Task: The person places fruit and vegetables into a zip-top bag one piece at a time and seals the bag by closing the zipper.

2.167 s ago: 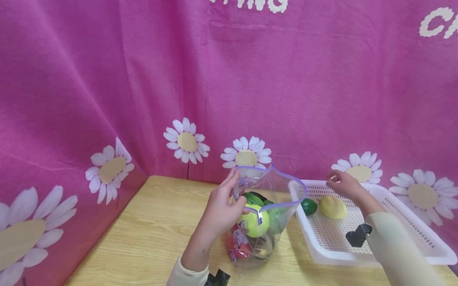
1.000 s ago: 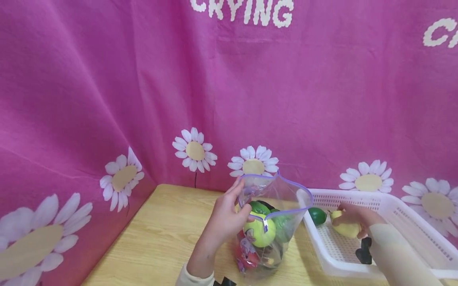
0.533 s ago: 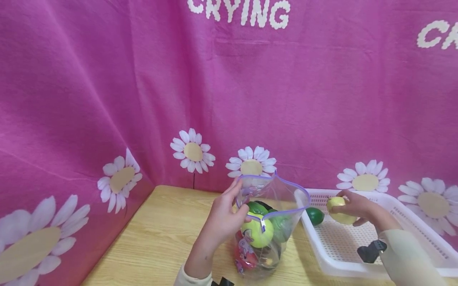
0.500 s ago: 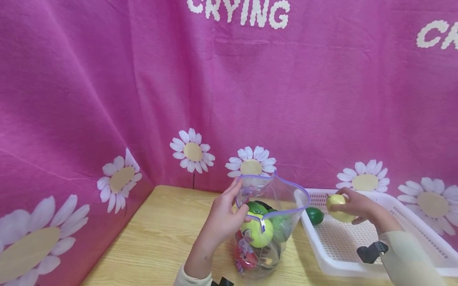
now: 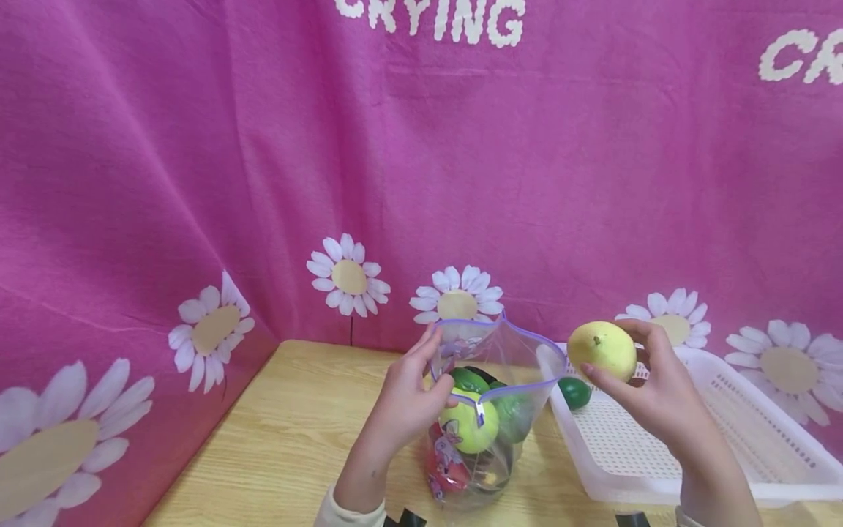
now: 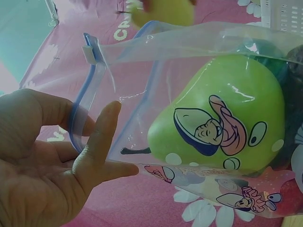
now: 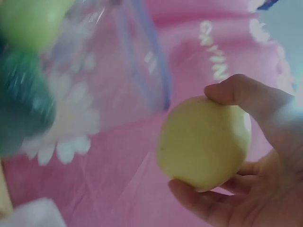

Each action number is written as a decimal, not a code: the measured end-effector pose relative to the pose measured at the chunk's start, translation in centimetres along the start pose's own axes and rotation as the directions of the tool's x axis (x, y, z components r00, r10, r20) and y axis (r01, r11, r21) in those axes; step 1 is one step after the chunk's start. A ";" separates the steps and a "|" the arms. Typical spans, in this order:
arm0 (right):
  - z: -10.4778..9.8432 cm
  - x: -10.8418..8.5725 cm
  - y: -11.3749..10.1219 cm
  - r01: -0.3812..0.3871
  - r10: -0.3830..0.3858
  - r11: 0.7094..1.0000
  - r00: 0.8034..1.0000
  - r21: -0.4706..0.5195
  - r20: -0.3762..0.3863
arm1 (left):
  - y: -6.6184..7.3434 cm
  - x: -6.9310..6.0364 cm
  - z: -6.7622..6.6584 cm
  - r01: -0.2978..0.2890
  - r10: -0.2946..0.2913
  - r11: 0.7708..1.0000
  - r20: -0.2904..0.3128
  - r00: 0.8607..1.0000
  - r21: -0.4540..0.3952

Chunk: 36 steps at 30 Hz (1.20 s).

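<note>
In the head view, my left hand holds the rim of a clear zip bag with a purple edge, its mouth spread wide. Inside lie a green pear, dark green produce and something red low down. The left wrist view shows thumb and fingers around the bag edge by the pear's stem. My right hand grips a yellow pear, raised just right of the bag mouth, its stem end facing the camera. The right wrist view has the yellow pear between thumb and fingers.
A white perforated plastic basket stands right of the bag. At its left end lies a small dark green fruit or vegetable. Wooden tabletop extends to the left, and a pink flowered cloth hangs behind.
My right hand has reached into the basket, taken hold of the yellow pear, lifted it out and moved it left towards the bag. The left hand keeps its hold on the rim.
</note>
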State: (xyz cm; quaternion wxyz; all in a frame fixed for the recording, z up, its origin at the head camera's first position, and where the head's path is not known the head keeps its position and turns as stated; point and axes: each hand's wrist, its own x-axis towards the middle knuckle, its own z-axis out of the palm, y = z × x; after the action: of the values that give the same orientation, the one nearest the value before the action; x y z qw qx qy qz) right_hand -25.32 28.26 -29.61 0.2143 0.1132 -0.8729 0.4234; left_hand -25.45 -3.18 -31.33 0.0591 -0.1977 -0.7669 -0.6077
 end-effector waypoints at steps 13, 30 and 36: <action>1.0 -2.1 -3.4 0.131 -0.095 0.982 0.964 0.132 -0.249 | 0.7 -0.3 0.1 -0.018 0.018 1.000 0.002 1.000 -0.004; 5.8 -1.5 -4.8 0.283 -0.280 0.959 0.929 -0.024 -0.242 | 0.7 0.0 0.5 0.015 -0.015 0.999 0.000 1.000 0.042; 6.6 -1.6 -4.3 0.282 -0.293 0.956 0.931 -0.080 -0.220 | 0.4 -0.2 0.6 0.029 -0.029 0.999 -0.004 1.000 0.043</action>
State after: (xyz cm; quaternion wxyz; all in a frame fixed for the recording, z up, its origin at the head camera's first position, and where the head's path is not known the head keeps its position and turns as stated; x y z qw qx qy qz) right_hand -24.13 20.47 -31.06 0.3757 0.1850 -0.8261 0.3771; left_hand -25.05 -2.60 -31.19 0.0559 -0.1840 -0.7826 -0.5921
